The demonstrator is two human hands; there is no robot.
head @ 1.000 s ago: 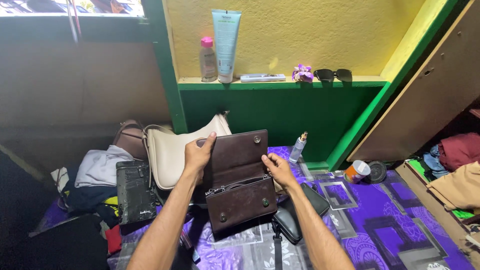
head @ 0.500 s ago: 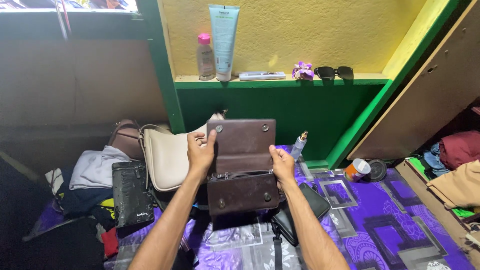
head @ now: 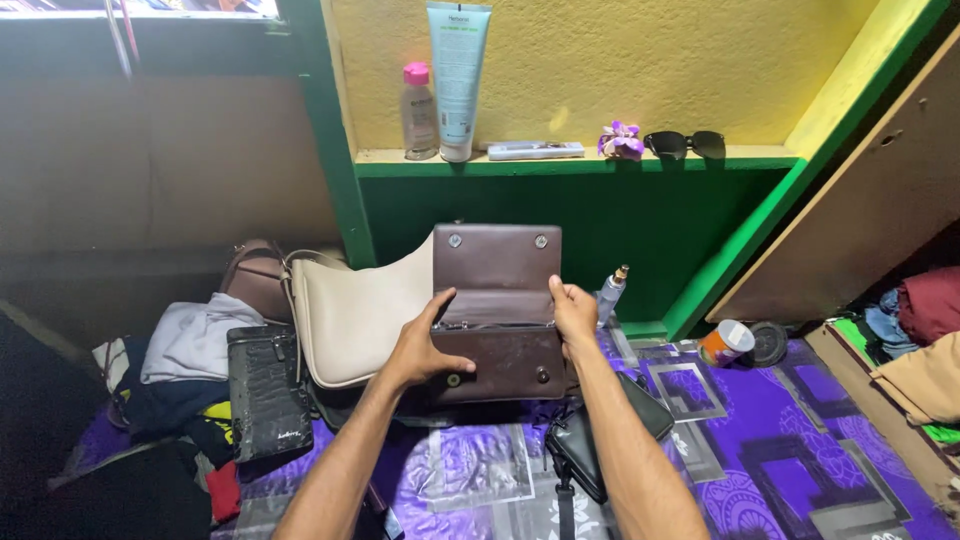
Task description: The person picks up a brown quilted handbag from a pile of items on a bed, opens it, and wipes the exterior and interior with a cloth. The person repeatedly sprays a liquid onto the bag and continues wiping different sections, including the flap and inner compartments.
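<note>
I hold a dark brown flap handbag [head: 497, 300] up in front of me, its flap raised so the two snap studs show along the top. My left hand [head: 425, 345] grips the bag's left side, thumb across the front near a lower stud. My right hand [head: 573, 312] clasps the right edge at the opening. A metal chain strap runs along the bag's mouth. Just left of it leans a cream shoulder bag [head: 352, 315].
A black textured wallet [head: 264, 390], a pink-brown bag [head: 255, 275] and a pile of clothes [head: 190, 345] lie at the left. A black pouch [head: 605, 430] rests on the purple sheet [head: 760, 440]. A small spray bottle [head: 608, 293], a cup [head: 724, 342], and shelf items including sunglasses [head: 685, 144] stand behind.
The bag has swung from tilted to square and upright, and been lifted slightly. My left hand slid down from the flap's edge to the bag's lower body.
</note>
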